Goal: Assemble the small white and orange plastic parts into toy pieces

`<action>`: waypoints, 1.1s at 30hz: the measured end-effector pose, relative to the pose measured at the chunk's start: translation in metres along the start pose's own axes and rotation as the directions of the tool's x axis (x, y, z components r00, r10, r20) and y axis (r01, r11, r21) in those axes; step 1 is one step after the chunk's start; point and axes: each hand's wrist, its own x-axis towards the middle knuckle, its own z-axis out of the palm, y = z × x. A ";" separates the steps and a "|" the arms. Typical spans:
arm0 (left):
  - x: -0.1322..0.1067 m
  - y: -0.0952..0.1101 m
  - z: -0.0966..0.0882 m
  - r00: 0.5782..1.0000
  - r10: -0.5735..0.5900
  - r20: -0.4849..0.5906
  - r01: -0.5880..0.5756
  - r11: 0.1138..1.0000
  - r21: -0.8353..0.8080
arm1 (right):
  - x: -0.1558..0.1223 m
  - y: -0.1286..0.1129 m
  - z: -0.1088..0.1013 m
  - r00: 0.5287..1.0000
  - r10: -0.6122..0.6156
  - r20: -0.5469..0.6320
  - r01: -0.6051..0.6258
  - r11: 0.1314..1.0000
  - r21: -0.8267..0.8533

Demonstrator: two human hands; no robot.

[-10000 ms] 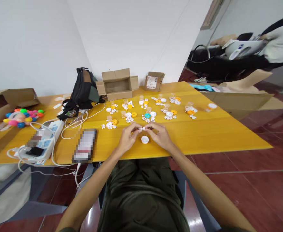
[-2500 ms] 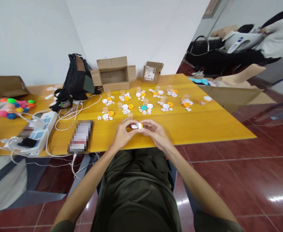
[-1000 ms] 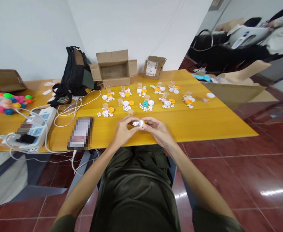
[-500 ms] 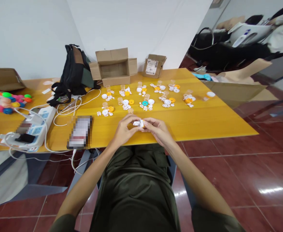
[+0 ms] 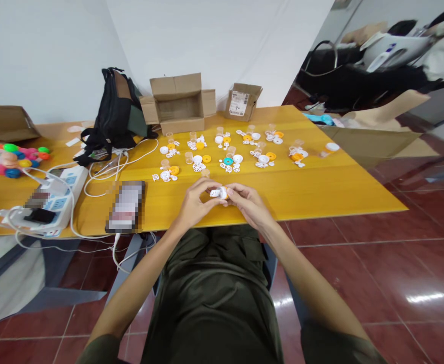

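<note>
Both my hands meet above the near edge of the yellow table (image 5: 320,192). My left hand (image 5: 195,205) and my right hand (image 5: 249,204) pinch between their fingertips a small white and orange plastic piece (image 5: 219,192). The fingers of both hands are curled around it. Beyond my hands, several groups of small parts (image 5: 229,154) lie in rows: white perforated discs, orange and white caps, one teal ring (image 5: 228,161) and clear little cups.
A phone (image 5: 126,207) lies left of my hands, beside a white power strip (image 5: 51,205) with cables. A black backpack (image 5: 118,115), two open cardboard boxes (image 5: 177,103) and a colourful toy (image 5: 11,159) stand further back. A person sits at the far right.
Ten seconds ago a white cap lay on the table below my hands; now the held piece shows white and orange. My hands have barely shifted in the last second.
</note>
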 end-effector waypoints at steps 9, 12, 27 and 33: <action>0.000 0.002 0.001 1.000 -0.010 -0.025 0.011 1.000 0.013 | 0.001 0.003 -0.003 0.999 -0.051 -0.009 0.051 0.999 -0.001; -0.001 0.000 0.001 1.000 -0.010 -0.027 0.011 1.000 0.019 | 0.001 0.003 -0.003 0.999 -0.054 -0.006 0.054 0.998 0.013; 0.000 -0.005 -0.003 0.995 0.087 0.049 -0.088 0.996 0.013 | 0.001 0.000 -0.001 0.999 0.031 0.018 -0.032 0.999 0.040; -0.002 -0.007 -0.003 0.990 0.116 0.078 -0.118 0.993 0.012 | 0.001 -0.002 -0.001 0.998 0.037 0.059 -0.040 0.998 0.046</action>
